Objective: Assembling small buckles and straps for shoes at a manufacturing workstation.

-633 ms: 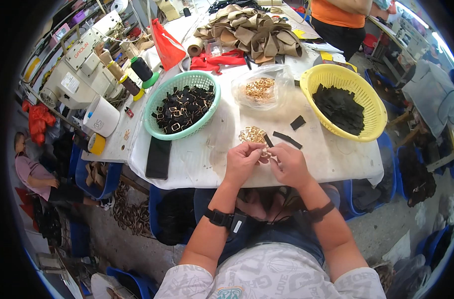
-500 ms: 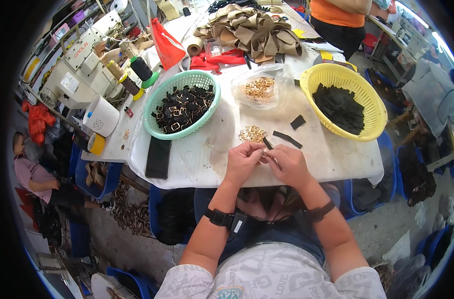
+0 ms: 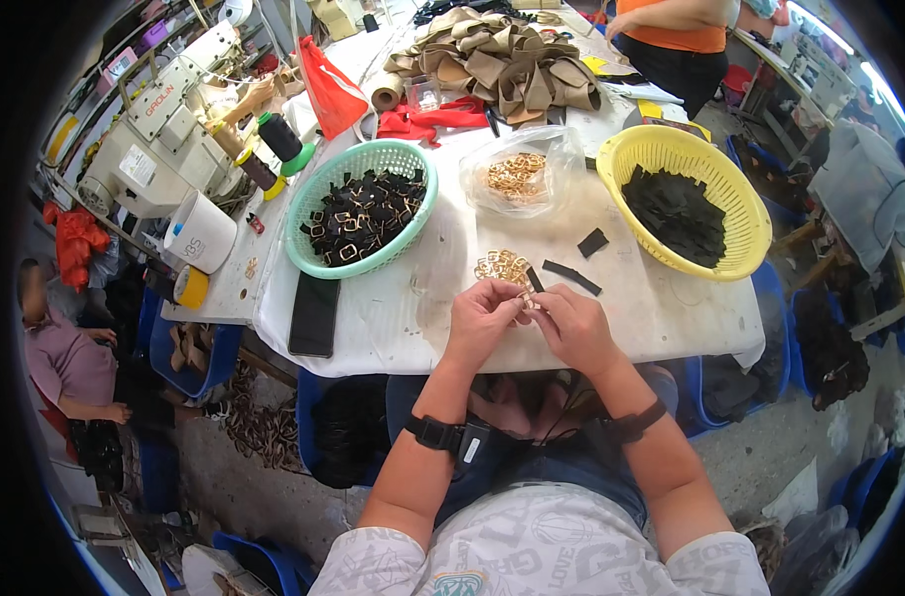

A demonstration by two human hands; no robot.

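Observation:
My left hand (image 3: 480,323) and my right hand (image 3: 577,326) meet at the fingertips over the table's near edge, both closed in a pinch. A short black strap (image 3: 536,279) sticks up between them, with a small gold buckle (image 3: 529,300) at its lower part, mostly covered by my fingers. Just beyond lies a pile of gold buckles (image 3: 500,265). Two loose black strap pieces lie to its right: a long strip (image 3: 572,277) and a shorter piece (image 3: 593,242).
A green basket (image 3: 303,260) holds black straps with gold buckles; a yellow basket (image 3: 748,211) holds black pieces. Between them sits a clear bag (image 3: 568,177) of buckles. A phone (image 3: 314,316) lies left. A sewing machine (image 3: 152,149) and other people are nearby.
My fingers have shifted slightly around the strap and buckle, and more gold shows between them. The person at left has leaned, and the person in orange has moved an arm.

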